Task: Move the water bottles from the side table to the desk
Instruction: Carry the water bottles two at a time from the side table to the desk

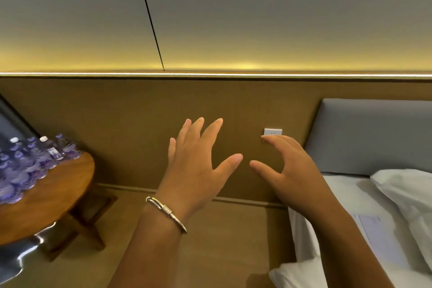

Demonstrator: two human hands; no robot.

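Observation:
Several clear water bottles (pixel 28 161) with purple labels stand packed together on a round wooden side table (pixel 58 196) at the far left. My left hand (pixel 196 161), with a silver bracelet on its wrist, is raised in mid-air at the centre, fingers spread, holding nothing. To its right my right hand (pixel 289 168) hovers with loosely bent fingers, also holding nothing. Both hands are well to the right of the bottles and touch nothing. The desk is out of view.
A brown padded wall panel (pixel 140 128) with a lit strip along its top runs behind the hands, with a white socket (pixel 273 132) on it. A bed with white sheets (pixel 350 217), a pillow and a grey headboard (pixel 374 138) fills the right. Carpet lies below.

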